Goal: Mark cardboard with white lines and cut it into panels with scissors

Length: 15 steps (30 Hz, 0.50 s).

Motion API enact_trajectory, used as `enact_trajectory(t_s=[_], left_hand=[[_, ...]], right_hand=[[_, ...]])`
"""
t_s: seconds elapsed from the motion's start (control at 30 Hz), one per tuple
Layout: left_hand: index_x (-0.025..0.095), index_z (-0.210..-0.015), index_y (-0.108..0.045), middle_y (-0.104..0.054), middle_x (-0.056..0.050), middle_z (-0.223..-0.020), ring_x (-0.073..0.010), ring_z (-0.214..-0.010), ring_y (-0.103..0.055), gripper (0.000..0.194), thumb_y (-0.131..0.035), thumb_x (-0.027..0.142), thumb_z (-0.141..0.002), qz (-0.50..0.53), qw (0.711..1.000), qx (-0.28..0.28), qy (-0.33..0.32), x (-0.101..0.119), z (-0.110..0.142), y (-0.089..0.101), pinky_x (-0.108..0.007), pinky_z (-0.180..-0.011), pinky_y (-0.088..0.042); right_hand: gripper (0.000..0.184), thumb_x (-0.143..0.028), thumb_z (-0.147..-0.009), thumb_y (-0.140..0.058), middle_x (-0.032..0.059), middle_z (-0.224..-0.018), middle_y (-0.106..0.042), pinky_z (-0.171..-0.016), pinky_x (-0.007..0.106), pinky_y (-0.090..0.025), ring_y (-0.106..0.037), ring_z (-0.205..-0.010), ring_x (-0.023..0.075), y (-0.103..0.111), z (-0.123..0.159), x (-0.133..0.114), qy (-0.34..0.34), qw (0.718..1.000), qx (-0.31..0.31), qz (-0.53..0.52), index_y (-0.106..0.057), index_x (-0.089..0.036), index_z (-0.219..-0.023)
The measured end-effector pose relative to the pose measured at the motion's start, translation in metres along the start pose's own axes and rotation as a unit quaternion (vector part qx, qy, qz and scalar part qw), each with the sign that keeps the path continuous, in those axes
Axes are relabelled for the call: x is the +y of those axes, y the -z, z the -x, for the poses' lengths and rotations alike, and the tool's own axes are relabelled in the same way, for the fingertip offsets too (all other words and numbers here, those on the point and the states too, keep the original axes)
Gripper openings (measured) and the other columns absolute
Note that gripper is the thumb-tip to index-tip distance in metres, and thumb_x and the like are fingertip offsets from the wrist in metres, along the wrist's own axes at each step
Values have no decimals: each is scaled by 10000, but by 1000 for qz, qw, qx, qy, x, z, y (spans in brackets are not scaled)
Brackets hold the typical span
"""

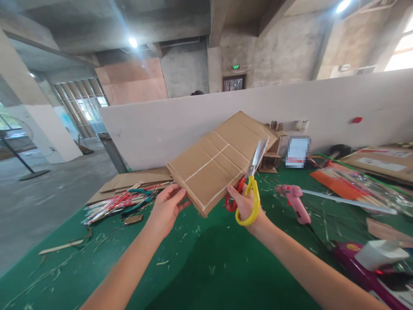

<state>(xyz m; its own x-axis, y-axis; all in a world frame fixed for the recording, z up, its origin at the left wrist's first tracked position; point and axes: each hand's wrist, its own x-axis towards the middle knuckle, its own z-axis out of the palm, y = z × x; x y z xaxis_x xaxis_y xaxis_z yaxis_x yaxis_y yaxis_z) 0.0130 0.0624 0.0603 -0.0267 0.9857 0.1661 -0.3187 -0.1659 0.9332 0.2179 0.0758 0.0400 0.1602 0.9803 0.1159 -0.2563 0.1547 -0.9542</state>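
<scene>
A flat piece of brown cardboard (209,159), marked with pale lines, is held up tilted above the green table. My left hand (167,206) pinches its near left edge between thumb and fingers. At the near right edge, my right hand (247,204) grips the cardboard with the thumb on top. Scissors (254,161) with one yellow and one red handle hang on that same right hand, their blades pointing up and away across the board. The right fingers under the cardboard are partly hidden.
A pink glue gun (297,202) lies to the right, near a purple power strip (351,262) with a white plug. Wrapped sticks (112,202) and cardboard sheets (129,183) lie left. A white partition (155,129) stands behind. Scraps litter the green table (200,267).
</scene>
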Motion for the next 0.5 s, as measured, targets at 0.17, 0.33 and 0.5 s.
enact_trajectory(t_s=[0.17, 0.33, 0.5], left_hand=[[141, -818, -654, -662, -43, -833, -161, -778, -621, 261, -782, 246, -615, -31, 998, 44, -8, 4, -18, 8, -305, -718, -513], [132, -766, -657, -665, -41, -801, -147, -735, -614, 307, -807, 250, -524, -55, 994, 93, 15, 13, -30, 6, -258, -653, -481], [139, -760, -659, -651, -31, -713, -118, -615, -574, 318, -795, 262, -501, -92, 989, 118, 22, 27, -45, 2, -204, -477, -353]], right_hand=[[480, -654, -753, -542, 9, -732, -599, -304, 170, -312, -465, -425, 64, 19, 28, 2, -65, 988, -76, 119, -533, -179, -814], [631, -773, -738, -412, 55, -804, -609, -341, 179, -417, -555, -591, 123, 30, 75, -10, -215, 946, -205, 133, -571, -165, -806], [648, -796, -670, -480, 93, -824, -670, -447, 186, -457, -615, -728, 163, 27, 112, -24, -362, 904, -227, 33, -552, -162, -785]])
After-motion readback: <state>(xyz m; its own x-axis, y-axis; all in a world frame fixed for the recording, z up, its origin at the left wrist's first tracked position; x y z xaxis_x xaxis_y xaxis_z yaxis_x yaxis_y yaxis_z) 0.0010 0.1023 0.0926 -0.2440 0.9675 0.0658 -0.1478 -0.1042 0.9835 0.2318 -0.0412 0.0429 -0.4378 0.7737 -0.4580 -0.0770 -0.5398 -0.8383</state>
